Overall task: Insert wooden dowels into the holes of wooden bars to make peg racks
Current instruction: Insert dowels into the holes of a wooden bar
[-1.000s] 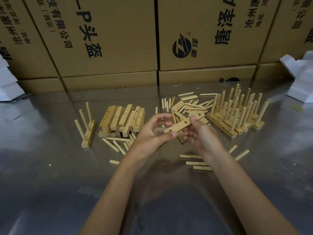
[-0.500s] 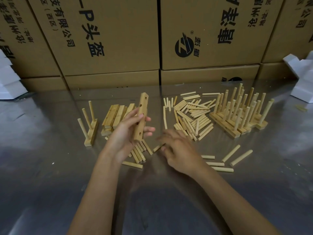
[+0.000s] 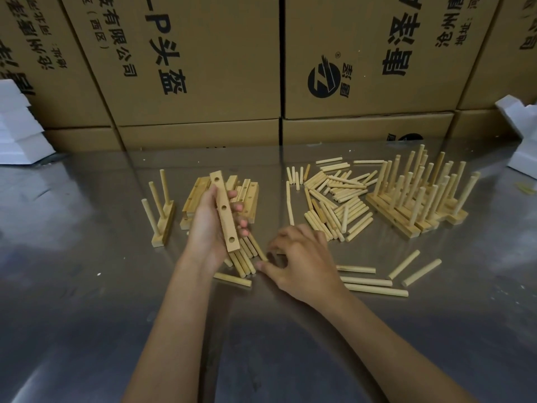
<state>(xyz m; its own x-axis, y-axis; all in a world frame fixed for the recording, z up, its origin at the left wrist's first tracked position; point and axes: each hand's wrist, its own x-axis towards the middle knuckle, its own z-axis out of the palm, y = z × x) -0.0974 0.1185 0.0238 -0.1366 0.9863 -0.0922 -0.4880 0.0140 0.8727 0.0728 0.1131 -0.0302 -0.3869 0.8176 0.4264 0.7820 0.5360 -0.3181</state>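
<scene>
The left hand [image 3: 212, 228] grips the bar [image 3: 224, 212] upright-tilted with its holes facing up, while the right hand's [image 3: 299, 257] curled fingers [image 3: 268, 257] reach leftward at the dowels [image 3: 245, 257] lying lengthwise just beneath it on the bench [image 3: 87, 286].

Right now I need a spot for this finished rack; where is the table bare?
Bare steel table lies left of the single peg rack and nearest you, around both forearms. It is crowded between the bar stack, the dowel pile and the finished racks.

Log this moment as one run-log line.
left hand: grips wooden bar, holes empty | right hand: reaching at loose dowels | step: dowel pickup
</scene>
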